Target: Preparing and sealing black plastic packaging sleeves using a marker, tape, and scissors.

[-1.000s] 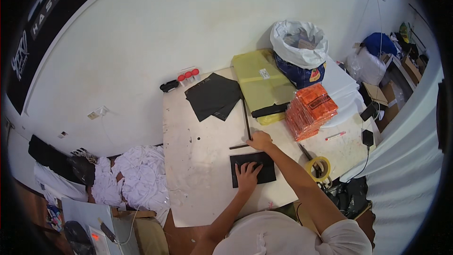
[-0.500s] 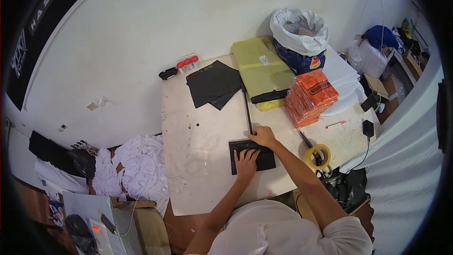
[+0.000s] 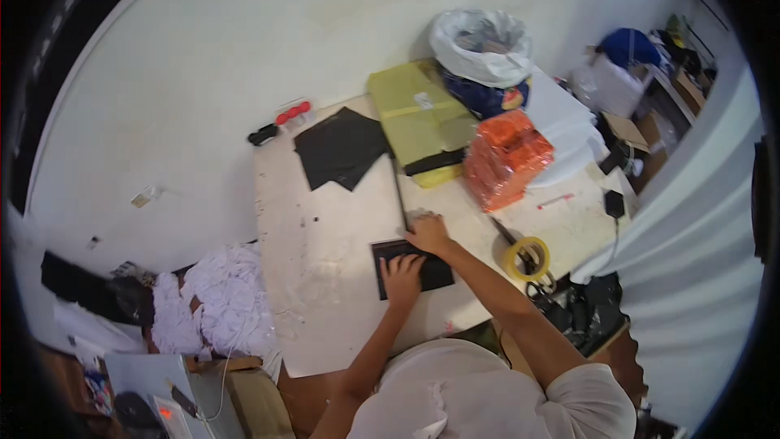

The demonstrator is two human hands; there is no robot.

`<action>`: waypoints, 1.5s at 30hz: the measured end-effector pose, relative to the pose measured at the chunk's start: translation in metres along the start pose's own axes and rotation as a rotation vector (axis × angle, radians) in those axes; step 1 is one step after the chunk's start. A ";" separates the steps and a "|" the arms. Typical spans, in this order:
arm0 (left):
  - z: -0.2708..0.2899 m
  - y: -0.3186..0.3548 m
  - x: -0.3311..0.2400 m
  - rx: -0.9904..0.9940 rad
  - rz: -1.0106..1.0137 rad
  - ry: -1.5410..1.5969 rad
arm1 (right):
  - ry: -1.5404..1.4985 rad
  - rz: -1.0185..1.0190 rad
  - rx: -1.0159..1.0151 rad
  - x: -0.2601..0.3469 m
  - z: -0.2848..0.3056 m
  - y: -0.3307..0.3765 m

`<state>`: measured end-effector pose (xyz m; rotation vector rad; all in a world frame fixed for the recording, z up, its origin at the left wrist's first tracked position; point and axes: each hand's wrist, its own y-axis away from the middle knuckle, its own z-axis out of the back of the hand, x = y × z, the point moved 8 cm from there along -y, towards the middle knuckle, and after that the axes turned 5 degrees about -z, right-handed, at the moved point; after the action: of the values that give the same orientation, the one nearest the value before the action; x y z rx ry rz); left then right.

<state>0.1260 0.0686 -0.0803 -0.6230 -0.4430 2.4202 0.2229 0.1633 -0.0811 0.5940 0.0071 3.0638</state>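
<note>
A flat black rectangular packet (image 3: 437,273) lies on the table in front of me. My left hand (image 3: 402,275) rests flat on it, fingers a little apart. At the packet's far edge is my right hand (image 3: 429,232), its fingers curled together; whatever they may hold is hidden. A long thin black strip (image 3: 399,191) runs from beside the right hand toward a yellow plastic-wrapped pack (image 3: 418,110). Farther left lie overlapping black flat sheets or bags (image 3: 341,149).
Right of the strip, a stack of orange packets (image 3: 508,161) stands before a white-lined blue bag (image 3: 481,49). Scissors (image 3: 502,230), a yellow tape roll (image 3: 526,258) and a red-and-white marker (image 3: 556,202) lie at right. Red-capped containers (image 3: 293,112) stand at the far left.
The whole view has shifted, so the table sits farther left in the picture. Both hands keep nearly the same places at the black packet.
</note>
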 end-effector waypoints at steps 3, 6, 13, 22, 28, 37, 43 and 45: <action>0.005 -0.001 0.002 -0.050 -0.021 0.006 | -0.038 -0.020 -0.182 -0.008 0.025 0.027; 0.015 -0.006 -0.005 -0.116 -0.040 0.047 | -0.329 0.136 -0.362 -0.012 0.074 0.074; 0.023 -0.009 -0.044 -0.105 -0.246 0.228 | -0.166 -0.137 -0.423 -0.109 0.149 0.209; -0.021 -0.054 -0.127 0.239 -0.237 0.915 | -0.018 -0.438 -0.503 -0.112 0.118 0.220; 0.036 -0.078 -0.117 0.128 -0.271 1.056 | -1.045 -0.369 -0.418 -0.068 0.130 0.217; 0.092 -0.078 -0.109 -0.020 -0.244 1.040 | -1.240 -0.278 -0.273 -0.041 0.112 0.226; 0.072 -0.099 -0.073 0.112 0.263 1.380 | -0.690 -0.086 -0.239 -0.017 0.107 0.271; 0.072 -0.121 -0.060 0.100 0.324 1.407 | -0.641 0.018 -0.242 -0.015 0.100 0.288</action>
<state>0.1865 0.1126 0.0528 -2.1534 0.3979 1.6255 0.2689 -0.1249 0.0087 1.5054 -0.3687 2.6760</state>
